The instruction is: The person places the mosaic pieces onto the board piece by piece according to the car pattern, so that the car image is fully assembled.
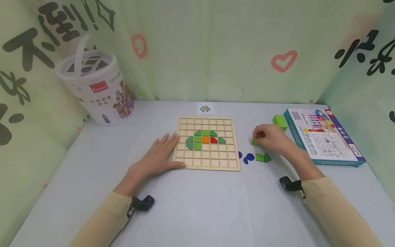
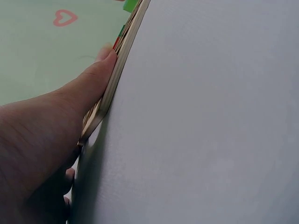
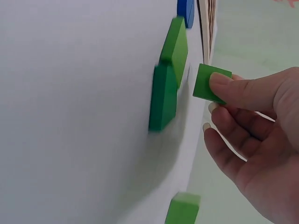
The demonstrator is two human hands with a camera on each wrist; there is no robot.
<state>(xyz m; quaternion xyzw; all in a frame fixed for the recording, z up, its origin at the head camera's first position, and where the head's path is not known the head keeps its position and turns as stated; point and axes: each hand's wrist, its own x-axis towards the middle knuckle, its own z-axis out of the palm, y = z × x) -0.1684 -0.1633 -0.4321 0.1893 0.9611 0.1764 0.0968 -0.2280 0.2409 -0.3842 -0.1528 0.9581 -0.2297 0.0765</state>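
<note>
A wooden grid board [image 1: 216, 164] lies on the table with green, orange and red tiles in its squares, forming a rounded figure. My left hand [image 1: 158, 156] rests at the board's left edge, fingers spread and straight; in the left wrist view its thumb [image 2: 93, 77] lies on the board's rim. To the right of the board, my right hand [image 1: 273, 139] pinches a small green square tile [image 3: 202, 86] between thumb and fingers, raised off the table. Below that hand lie a light green tile [image 1: 259, 157], a darker green tile [image 1: 267, 158] and several blue round pieces [image 1: 250, 156].
A small pattern card [image 1: 205, 108] lies behind the board. Near the right hand stand a green block [image 1: 279, 122] and a flat printed box [image 1: 327, 140]. A white lidded bucket [image 1: 102, 92] occupies the back left corner. Printed curtains [image 1: 210, 51] enclose the table.
</note>
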